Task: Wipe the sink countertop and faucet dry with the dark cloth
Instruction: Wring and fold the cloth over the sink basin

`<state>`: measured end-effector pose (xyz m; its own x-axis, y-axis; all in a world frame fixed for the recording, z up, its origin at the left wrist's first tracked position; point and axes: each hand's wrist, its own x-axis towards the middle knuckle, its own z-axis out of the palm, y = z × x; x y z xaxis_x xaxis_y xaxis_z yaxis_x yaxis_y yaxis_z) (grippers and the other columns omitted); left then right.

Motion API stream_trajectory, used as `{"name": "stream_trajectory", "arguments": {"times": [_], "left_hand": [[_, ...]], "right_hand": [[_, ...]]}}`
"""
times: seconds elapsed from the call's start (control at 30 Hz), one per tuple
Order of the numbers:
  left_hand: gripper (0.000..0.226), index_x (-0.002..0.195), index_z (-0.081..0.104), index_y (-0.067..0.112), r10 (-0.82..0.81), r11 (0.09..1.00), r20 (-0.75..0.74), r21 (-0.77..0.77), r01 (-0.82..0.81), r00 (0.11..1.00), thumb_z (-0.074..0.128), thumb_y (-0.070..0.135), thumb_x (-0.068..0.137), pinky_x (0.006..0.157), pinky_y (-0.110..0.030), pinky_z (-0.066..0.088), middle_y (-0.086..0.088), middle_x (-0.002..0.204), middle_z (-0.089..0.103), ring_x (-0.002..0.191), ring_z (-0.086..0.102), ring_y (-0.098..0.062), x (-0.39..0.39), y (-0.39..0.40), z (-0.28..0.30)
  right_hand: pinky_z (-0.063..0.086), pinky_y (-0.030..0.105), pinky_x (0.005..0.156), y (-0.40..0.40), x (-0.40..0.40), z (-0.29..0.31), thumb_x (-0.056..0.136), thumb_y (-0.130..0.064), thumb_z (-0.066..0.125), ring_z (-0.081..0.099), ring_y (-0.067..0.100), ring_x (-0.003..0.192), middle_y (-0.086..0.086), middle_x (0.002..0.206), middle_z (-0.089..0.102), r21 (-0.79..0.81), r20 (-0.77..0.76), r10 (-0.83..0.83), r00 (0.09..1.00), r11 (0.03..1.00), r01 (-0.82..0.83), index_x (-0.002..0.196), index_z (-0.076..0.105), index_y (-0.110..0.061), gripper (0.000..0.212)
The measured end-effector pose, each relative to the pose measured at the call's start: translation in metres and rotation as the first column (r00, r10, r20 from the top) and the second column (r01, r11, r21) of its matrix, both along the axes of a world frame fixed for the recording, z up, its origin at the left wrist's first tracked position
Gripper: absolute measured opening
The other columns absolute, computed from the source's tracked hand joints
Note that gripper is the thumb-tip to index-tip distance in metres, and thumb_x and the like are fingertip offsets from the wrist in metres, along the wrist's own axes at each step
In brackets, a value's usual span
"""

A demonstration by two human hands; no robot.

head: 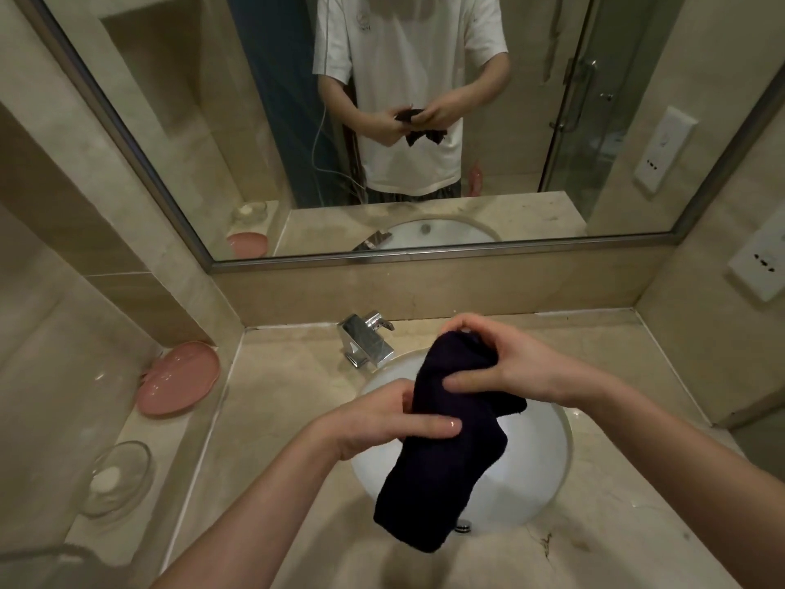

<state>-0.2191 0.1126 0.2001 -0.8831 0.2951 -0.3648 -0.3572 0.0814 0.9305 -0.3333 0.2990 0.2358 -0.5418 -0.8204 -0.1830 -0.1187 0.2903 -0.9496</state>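
A dark cloth (441, 461) hangs in the air above the white round sink basin (535, 474), held by both hands. My right hand (497, 367) pinches its upper end. My left hand (382, 423) grips its middle from the left, index finger laid across the fabric. The lower part of the cloth droops over the basin's front. The chrome faucet (365, 340) stands at the back left of the basin, apart from the cloth. The beige marble countertop (272, 418) surrounds the basin.
A pink plate (178, 378) leans on the left ledge, and a clear glass dish (117, 478) with something white sits nearer me. A large mirror (424, 231) rises behind the counter. A wall socket (760, 261) is on the right wall.
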Motion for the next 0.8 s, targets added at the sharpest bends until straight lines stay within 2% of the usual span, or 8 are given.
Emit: {"name": "stream_trajectory", "arguments": {"times": [0.1,0.2,0.27,0.33,0.43,0.57,0.67,0.8], "left_hand": [[0.020,0.109,0.075,0.022,0.297,0.942,0.015,0.159,-0.295,0.955,0.071,0.021,0.090,0.091,-0.029,0.055,-0.008,0.117,0.074,0.109,0.069,-0.021,0.003,0.006,-0.003],[0.024,0.113,0.072,0.012,0.364,0.919,0.009,0.163,-0.360,0.932,0.064,0.022,0.093,0.087,-0.030,0.056,-0.013,0.112,0.074,0.104,0.071,-0.026,0.009,0.000,-0.006],[0.022,0.112,0.073,0.013,0.365,0.925,-0.003,0.113,-0.363,0.931,0.063,0.024,0.095,0.089,-0.029,0.054,-0.012,0.112,0.074,0.103,0.070,-0.023,0.013,-0.003,-0.013],[0.026,0.118,0.071,0.012,0.390,0.917,0.015,0.089,-0.390,0.921,0.064,0.026,0.097,0.095,-0.028,0.051,-0.010,0.118,0.073,0.111,0.068,-0.022,0.017,-0.006,-0.021],[0.032,0.122,0.069,0.011,0.385,0.921,0.012,0.064,-0.385,0.923,0.065,0.028,0.095,0.106,-0.037,0.047,-0.012,0.122,0.071,0.119,0.064,-0.027,0.027,-0.010,-0.030],[0.032,0.124,0.067,0.013,0.379,0.924,-0.004,0.045,-0.379,0.925,0.069,0.016,0.092,0.106,-0.042,0.044,-0.014,0.123,0.070,0.118,0.064,-0.028,0.041,-0.013,-0.036],[0.038,0.126,0.067,0.013,0.395,0.917,0.042,0.043,-0.397,0.918,0.071,0.006,0.089,0.106,-0.040,0.046,-0.013,0.125,0.069,0.120,0.064,-0.027,0.051,-0.012,-0.035],[0.037,0.127,0.064,0.007,0.527,0.848,0.136,-0.026,-0.529,0.839,0.070,0.007,0.090,0.101,-0.041,0.053,-0.013,0.119,0.073,0.114,0.068,-0.028,0.068,-0.010,-0.036]], "right_hand": [[0.054,0.021,0.084,0.002,0.004,-0.020,0.078,-0.049,0.077,0.064,-0.002,0.104,-0.011,0.122,0.061,0.006,0.068,-0.294,0.953,0.956,0.294,0.132,0.049,-0.041,0.061],[0.047,0.036,0.105,0.010,0.021,-0.062,0.066,-0.078,0.072,0.067,0.010,0.111,-0.006,0.119,0.070,0.054,0.330,-0.302,0.895,0.952,0.301,0.141,0.045,-0.034,0.091],[0.043,0.043,0.110,0.011,0.036,-0.087,0.070,-0.067,0.078,0.064,0.020,0.120,0.002,0.128,0.068,-0.024,0.515,-0.204,0.833,0.967,0.252,0.145,0.043,-0.026,0.093],[0.040,0.045,0.113,0.009,0.046,-0.099,0.077,-0.050,0.081,0.058,0.020,0.128,0.000,0.139,0.061,-0.090,0.556,-0.130,0.821,0.973,0.214,0.150,0.036,-0.024,0.090],[0.039,0.034,0.113,0.008,0.052,-0.103,0.071,-0.052,0.083,0.050,0.003,0.132,-0.016,0.144,0.052,-0.088,0.430,-0.160,0.889,0.972,0.217,0.146,0.039,-0.043,0.087],[0.029,0.021,0.112,0.005,0.054,-0.107,0.072,-0.040,0.088,0.026,-0.004,0.143,-0.025,0.156,0.025,-0.097,-0.024,-0.140,0.990,0.986,0.137,0.141,0.043,-0.050,0.082],[0.046,0.030,0.100,-0.001,0.055,-0.109,0.082,-0.018,0.080,0.055,0.011,0.122,-0.013,0.125,0.062,-0.154,-0.019,-0.137,0.990,0.979,0.132,0.120,0.064,-0.032,0.043],[0.053,0.026,0.079,-0.010,0.056,-0.113,0.087,-0.014,0.075,0.068,0.014,0.095,-0.005,0.094,0.071,-0.134,0.099,-0.105,0.990,0.984,0.118,0.100,0.072,-0.019,0.014]]}}
